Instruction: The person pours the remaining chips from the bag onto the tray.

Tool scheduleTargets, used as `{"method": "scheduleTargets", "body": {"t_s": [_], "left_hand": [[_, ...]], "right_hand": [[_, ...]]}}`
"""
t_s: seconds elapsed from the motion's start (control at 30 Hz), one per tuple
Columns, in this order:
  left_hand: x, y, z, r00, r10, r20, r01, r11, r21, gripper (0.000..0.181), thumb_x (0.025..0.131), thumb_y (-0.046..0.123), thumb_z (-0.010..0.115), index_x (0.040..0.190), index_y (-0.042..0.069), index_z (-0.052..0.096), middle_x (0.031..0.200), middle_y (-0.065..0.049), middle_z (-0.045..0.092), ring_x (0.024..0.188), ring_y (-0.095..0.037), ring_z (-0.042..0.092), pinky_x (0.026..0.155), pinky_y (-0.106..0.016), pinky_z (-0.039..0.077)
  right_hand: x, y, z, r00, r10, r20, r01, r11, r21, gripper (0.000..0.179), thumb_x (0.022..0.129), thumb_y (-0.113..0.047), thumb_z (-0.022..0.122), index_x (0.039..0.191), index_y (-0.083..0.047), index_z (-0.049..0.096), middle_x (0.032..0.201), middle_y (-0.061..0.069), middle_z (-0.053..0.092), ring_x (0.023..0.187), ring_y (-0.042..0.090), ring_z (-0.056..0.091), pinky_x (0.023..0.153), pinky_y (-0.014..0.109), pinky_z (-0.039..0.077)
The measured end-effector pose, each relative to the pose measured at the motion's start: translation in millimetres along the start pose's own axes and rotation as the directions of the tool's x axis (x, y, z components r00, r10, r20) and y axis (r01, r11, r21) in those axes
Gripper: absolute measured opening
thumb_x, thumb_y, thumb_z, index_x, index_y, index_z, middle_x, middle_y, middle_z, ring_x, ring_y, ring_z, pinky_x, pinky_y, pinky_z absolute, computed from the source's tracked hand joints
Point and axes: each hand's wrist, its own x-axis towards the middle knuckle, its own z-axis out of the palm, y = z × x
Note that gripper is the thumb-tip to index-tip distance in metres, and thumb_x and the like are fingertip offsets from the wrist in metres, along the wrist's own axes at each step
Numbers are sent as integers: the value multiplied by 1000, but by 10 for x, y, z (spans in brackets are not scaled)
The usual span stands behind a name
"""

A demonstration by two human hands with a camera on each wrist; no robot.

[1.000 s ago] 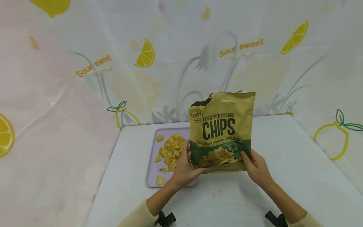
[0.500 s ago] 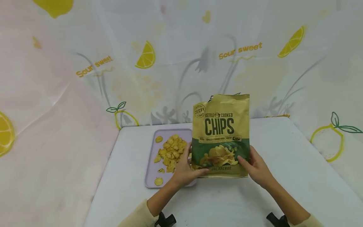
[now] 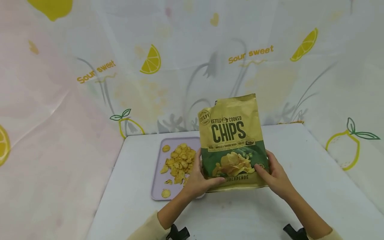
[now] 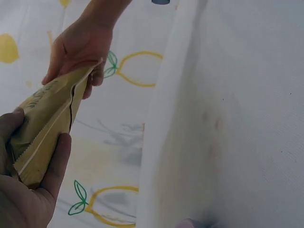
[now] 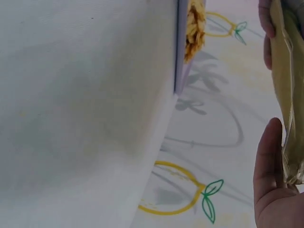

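Note:
A gold and green chip bag (image 3: pixel 231 140) is held up above the table, its printed front facing the head camera and its upper left corner torn off. My left hand (image 3: pixel 196 181) grips the lower left edge, thumb across the front. At the lower right edge my right hand (image 3: pixel 277 176) pinches the bag between thumb and fingers. In the left wrist view the bag's bottom seam (image 4: pixel 45 137) shows between both hands. Behind the bag, partly hidden, lies a lilac tray (image 3: pixel 159 176) bearing a pile of potato chips (image 3: pixel 181 160).
The white table (image 3: pixel 132 186) ends at the back against a lemon-printed curtain (image 3: pixel 180 66). A few loose chips (image 3: pixel 166 193) lie apart from the pile on the tray. Black wrist straps (image 3: pixel 178 231) show at the bottom edge of the head view.
The bag first turned more upright, lowering slightly, then tilted so its top leans left. Both hands keep their hold on it. The tray and chips look unchanged.

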Motion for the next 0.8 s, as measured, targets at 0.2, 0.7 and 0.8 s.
{"method": "scheduleTargets", "body": {"t_s": [0.2,0.7,0.8], "left_hand": [[18,-54,83,999,7,-33,-5,998,55,116,77,13,86,156,38,5,136,-5,57,114,-20,65,94,-36,55],[57,-305,560,951,-246,-187,308,803,510,136,70,36,90,159,15,-11,153,-27,24,125,-40,50,96,-51,50],[66,-355,591,951,-240,-195,308,783,541,131,71,31,90,160,15,-5,155,-25,20,121,-40,54,93,-49,52]], "right_hand": [[-58,78,-31,997,56,58,-57,998,17,49,104,-9,49,145,3,26,117,6,68,93,5,70,70,28,60],[-141,486,-57,964,243,-111,-267,886,-378,27,98,0,51,121,12,44,117,38,60,105,46,65,77,41,58],[-124,556,-44,959,264,-106,-284,869,-404,27,98,0,50,120,13,44,121,41,58,112,51,61,83,51,56]]}}
